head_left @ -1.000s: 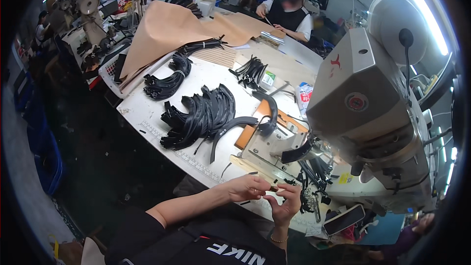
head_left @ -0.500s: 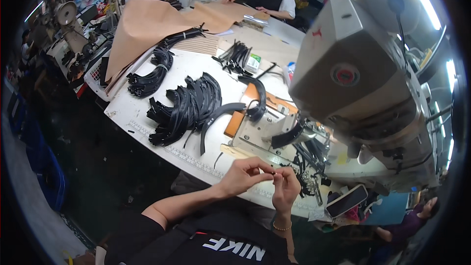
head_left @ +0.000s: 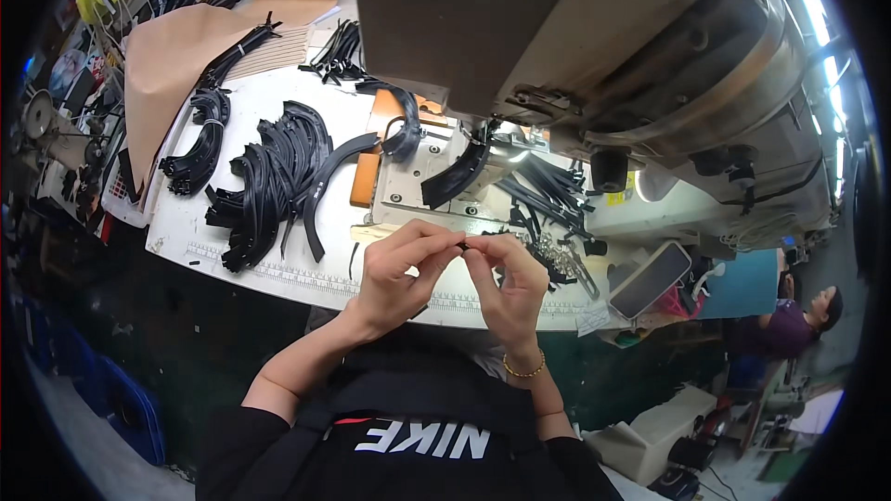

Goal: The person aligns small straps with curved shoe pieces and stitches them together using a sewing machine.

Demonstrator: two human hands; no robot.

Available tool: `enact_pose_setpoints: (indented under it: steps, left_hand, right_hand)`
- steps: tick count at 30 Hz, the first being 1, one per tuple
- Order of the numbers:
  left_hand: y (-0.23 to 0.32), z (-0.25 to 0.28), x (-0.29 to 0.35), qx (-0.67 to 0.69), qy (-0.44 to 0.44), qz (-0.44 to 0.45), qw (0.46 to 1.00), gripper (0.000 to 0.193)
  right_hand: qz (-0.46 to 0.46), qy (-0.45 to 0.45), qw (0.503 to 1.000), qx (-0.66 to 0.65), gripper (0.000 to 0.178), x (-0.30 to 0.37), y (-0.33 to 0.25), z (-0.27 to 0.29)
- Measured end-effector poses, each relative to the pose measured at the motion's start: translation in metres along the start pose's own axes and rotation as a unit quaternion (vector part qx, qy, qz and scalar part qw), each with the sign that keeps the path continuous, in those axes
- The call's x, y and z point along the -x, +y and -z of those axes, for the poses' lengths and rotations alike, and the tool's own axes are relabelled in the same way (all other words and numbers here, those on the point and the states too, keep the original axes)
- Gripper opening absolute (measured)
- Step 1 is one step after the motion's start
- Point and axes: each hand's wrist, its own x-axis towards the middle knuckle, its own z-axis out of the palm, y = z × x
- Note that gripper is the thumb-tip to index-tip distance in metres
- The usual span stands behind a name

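My left hand (head_left: pixel 399 271) and my right hand (head_left: pixel 509 280) meet above the table's near edge, fingertips pinched together. Between them is a tiny dark piece (head_left: pixel 463 246), mostly covered by the fingers and too small to name. Just beyond, a curved black strip (head_left: pixel 453 178) rests on the machine's metal plate (head_left: pixel 401 193), beneath the sewing machine head (head_left: pixel 640 65). To the right of my right hand lies a heap of small shiny metal parts and black bits (head_left: pixel 560 262). A large pile of curved black strips (head_left: pixel 278 172) spreads to the left.
A tied bundle of black strips (head_left: pixel 202 141) lies far left beside brown paper (head_left: pixel 172 56). Straight black strips (head_left: pixel 548 190) lie under the machine's right side. A phone (head_left: pixel 652 278) sits at the table's right end. Another person (head_left: pixel 789 325) is at the far right.
My view has swung, so the table and piles sit further left and higher, and the machine head looms larger. Both hands stay pinched together at the small piece.
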Motion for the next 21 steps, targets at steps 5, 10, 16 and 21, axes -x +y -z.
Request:
enact_pose_setpoints:
  steps: [5,10,16,21]
  left_hand:
    - [0.0,-0.004,-0.003,0.013,-0.001,0.024,1.0,0.02]
    - [0.008,0.006,-0.018,0.022,-0.019,0.0,1.0,0.017]
    - [0.006,0.008,-0.065,-0.212,0.036,-0.135,0.967,0.024]
    - [-0.01,0.003,-0.07,-0.174,0.018,-0.108,0.979,0.021]
  right_hand:
    - [0.019,0.033,0.998,0.04,0.015,-0.004,-0.002,0.002]
    - [0.046,-0.023,0.998,0.046,0.011,-0.019,-0.008,0.013]
    - [-0.117,0.087,0.978,-0.152,0.012,-0.049,-0.008,0.008]
    - [-0.218,0.076,0.945,-0.233,0.009,-0.069,-0.01,-0.004]
